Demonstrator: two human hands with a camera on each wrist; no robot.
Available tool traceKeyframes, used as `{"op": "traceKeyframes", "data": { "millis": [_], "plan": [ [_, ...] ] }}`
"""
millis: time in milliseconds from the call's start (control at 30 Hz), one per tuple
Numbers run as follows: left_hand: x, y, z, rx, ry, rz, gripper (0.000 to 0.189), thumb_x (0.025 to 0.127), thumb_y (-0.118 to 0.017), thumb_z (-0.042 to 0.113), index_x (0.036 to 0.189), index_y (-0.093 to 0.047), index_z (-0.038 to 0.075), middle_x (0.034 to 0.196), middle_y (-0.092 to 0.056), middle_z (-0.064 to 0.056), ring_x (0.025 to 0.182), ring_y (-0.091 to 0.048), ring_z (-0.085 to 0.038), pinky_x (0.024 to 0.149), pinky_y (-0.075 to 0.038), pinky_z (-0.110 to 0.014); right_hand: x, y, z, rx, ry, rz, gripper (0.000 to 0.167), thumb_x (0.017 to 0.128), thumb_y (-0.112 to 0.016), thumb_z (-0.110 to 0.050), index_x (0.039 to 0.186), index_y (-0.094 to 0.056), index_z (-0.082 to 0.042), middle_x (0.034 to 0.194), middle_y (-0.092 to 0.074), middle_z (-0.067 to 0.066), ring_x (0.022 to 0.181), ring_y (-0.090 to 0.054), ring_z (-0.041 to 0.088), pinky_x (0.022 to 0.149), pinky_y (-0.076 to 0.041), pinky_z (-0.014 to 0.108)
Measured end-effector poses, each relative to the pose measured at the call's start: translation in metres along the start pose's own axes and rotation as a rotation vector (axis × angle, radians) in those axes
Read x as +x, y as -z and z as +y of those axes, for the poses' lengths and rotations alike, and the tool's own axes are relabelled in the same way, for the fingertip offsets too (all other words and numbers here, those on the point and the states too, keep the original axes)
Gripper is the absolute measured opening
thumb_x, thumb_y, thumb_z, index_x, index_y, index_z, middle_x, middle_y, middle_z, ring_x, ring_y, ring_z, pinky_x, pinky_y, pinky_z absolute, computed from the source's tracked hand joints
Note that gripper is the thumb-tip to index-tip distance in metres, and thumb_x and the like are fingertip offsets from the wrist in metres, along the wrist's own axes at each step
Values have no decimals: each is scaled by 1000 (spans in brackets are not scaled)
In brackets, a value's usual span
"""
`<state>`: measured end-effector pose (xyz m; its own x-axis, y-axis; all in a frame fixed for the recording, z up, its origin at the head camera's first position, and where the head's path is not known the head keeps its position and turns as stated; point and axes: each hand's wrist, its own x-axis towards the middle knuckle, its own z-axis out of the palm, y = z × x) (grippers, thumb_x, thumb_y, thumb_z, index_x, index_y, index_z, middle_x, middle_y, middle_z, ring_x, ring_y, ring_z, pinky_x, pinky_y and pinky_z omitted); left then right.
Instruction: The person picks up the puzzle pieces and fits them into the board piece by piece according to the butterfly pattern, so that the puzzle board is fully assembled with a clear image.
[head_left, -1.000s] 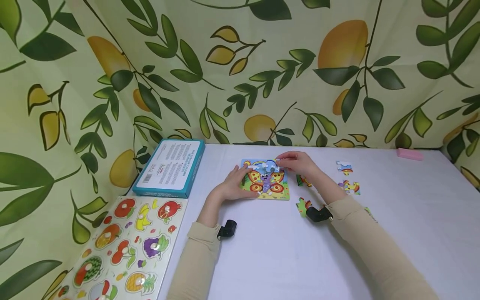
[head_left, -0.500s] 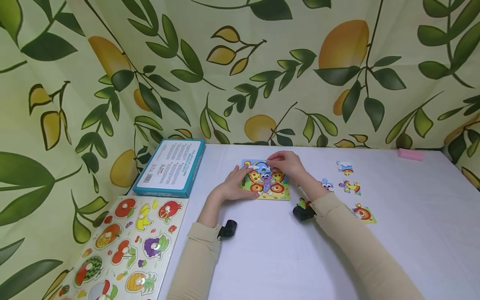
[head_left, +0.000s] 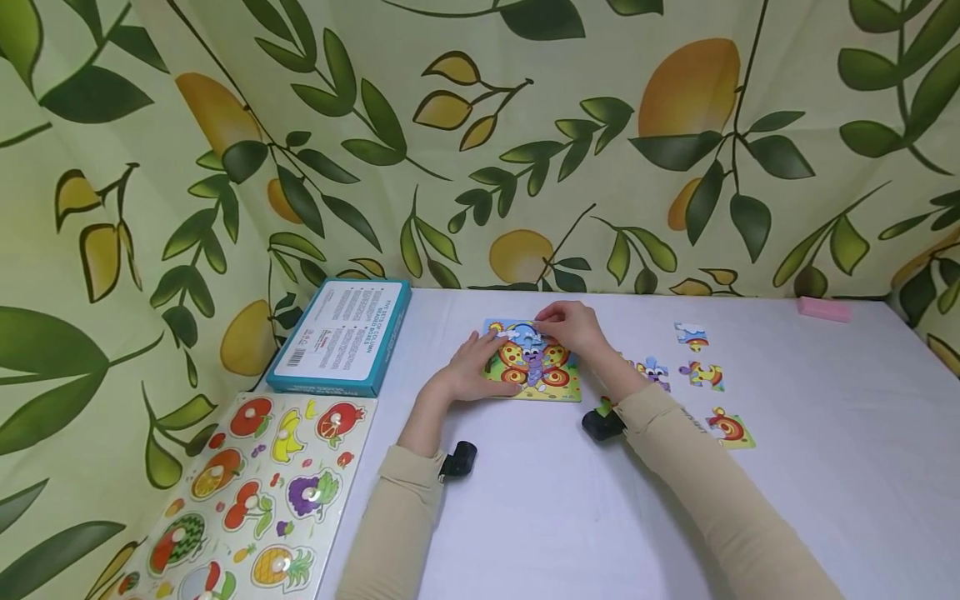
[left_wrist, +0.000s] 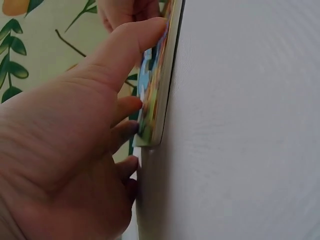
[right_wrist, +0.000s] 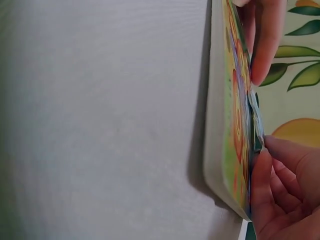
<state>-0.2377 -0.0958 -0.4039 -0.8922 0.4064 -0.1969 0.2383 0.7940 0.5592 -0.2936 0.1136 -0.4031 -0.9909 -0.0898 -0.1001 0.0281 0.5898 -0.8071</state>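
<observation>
A square butterfly puzzle board lies on the white table. My left hand rests over its left side, the thumb on the picture near the front edge and the other fingers spread near the far side. At the board's upper right, my right hand pinches a blue sky puzzle piece between thumb and fingertips. In the right wrist view, that piece stands slightly tilted above the board surface. Its right part is hidden by the fingers in the head view.
Loose puzzle pieces lie right of the board, including a rainbow piece, a yellow piece and a corner piece. A teal box and a fruit peg board are at left. A pink block sits far right.
My right hand has moved left with the sky piece, from the board's right edge to over its upper part, and then nearly stopped. My left hand has stayed on the board.
</observation>
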Motion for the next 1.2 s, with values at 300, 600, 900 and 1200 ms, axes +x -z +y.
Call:
{"op": "traceKeyframes", "data": {
  "millis": [300, 600, 900, 1200],
  "plan": [
    [0, -3, 12, 171, 44, 42, 79, 90, -56, 60, 154, -31, 22, 162, -17, -6, 148, -7, -36, 116, -15, -54, -1, -2, -3, -154, 86, 17, 23, 93, -68, -23, 105, -70, -4, 93, -68, 10, 85, -58, 22, 73, -47, 29],
    [4, -5, 10, 198, 38, 54, 74, 93, -52, 59, 154, -33, 20, 161, -19, -7, 147, -11, -37, 115, -17, -55, -2, 1, -2, -213, 114, 23, 24, 92, -68, -22, 107, -69, -4, 98, -64, 11, 95, -55, 26, 85, -45, 39],
    [2, -5, 12, 187, 40, 56, 72, 94, -51, 57, 153, -34, 20, 161, -18, -7, 147, -11, -37, 115, -17, -56, 1, 3, 4, -180, 82, 11, 26, 92, -68, -24, 109, -68, -4, 101, -62, 11, 96, -54, 26, 86, -44, 40],
    [1, -4, 15, 186, 44, 62, 70, 95, -51, 55, 153, -34, 19, 161, -19, -8, 146, -12, -38, 114, -18, -56, 1, 2, 3, -182, 74, 15, 25, 90, -70, -24, 106, -68, -5, 98, -60, 10, 93, -52, 25, 83, -42, 38]
  ]
}}
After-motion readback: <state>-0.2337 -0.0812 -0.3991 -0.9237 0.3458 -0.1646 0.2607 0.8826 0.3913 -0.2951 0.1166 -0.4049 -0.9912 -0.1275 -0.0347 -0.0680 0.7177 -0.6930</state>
